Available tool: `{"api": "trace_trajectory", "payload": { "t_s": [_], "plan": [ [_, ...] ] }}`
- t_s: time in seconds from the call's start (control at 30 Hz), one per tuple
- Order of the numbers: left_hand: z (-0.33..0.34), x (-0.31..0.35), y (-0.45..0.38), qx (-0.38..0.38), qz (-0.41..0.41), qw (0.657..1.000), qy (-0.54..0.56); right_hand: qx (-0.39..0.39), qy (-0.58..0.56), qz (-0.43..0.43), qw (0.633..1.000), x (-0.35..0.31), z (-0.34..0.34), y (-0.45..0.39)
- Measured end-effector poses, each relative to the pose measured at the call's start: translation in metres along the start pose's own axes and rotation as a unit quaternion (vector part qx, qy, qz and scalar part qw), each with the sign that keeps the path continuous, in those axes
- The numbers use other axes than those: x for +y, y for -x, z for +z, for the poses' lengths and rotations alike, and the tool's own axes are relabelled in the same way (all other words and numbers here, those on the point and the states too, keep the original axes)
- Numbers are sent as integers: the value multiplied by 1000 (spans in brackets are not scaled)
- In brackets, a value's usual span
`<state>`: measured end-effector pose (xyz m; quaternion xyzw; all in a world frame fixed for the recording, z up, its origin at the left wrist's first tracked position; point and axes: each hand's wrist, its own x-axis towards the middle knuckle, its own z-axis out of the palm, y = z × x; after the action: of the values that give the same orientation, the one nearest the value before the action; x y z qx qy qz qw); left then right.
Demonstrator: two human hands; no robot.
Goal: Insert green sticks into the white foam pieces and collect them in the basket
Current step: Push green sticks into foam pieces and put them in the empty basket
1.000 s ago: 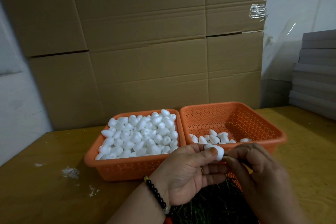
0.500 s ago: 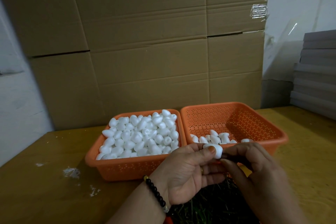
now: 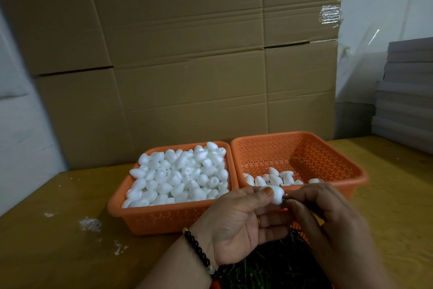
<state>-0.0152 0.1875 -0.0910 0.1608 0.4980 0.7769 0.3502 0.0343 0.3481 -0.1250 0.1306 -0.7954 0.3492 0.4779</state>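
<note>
Your left hand [image 3: 236, 223] is pinching a white foam piece [image 3: 274, 195] between thumb and fingertips, holding it up just in front of the near rim of the right basket [image 3: 351, 172]. Your right hand [image 3: 328, 216] is curling its fingers round a green stick [image 3: 286, 197], of which only a short dark stub is showing where it is meeting the foam's right end; how deep it is sitting, you cannot tell from here.

By my judgement you are pressing the stick in. The foam is soft, so a push off its axis risks the tip breaking out through the side, and too hard a pinch risks denting or crumbling it. The white crumbs [image 3: 90, 224] lying on the wooden table [image 3: 46, 253] suggest how easily it sheds. A thin stick gripped far back may also bow or snap.

Further out, the left basket [image 3: 150, 220] is sitting heaped with loose foam pieces [image 3: 180, 173], while the right basket is holding only a few pieces [image 3: 274, 178] along its near side. A dark pile of sticks [image 3: 269, 267] is lying below your wrists. Cardboard boxes [image 3: 187, 54] are standing behind.
</note>
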Motion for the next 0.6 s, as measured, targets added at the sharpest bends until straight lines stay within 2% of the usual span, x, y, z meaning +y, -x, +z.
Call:
{"api": "trace_trajectory", "payload": {
  "t_s": [0.33, 0.6],
  "plan": [
    [-1, 0, -1, -7, -10, 1000, 16, -11, -21, 17, 1000, 0, 0, 0],
    [-2, 7, -2, 15, 10, 993, 118, -5, -53, 14, 998, 3, 1, 4]
  ]
}}
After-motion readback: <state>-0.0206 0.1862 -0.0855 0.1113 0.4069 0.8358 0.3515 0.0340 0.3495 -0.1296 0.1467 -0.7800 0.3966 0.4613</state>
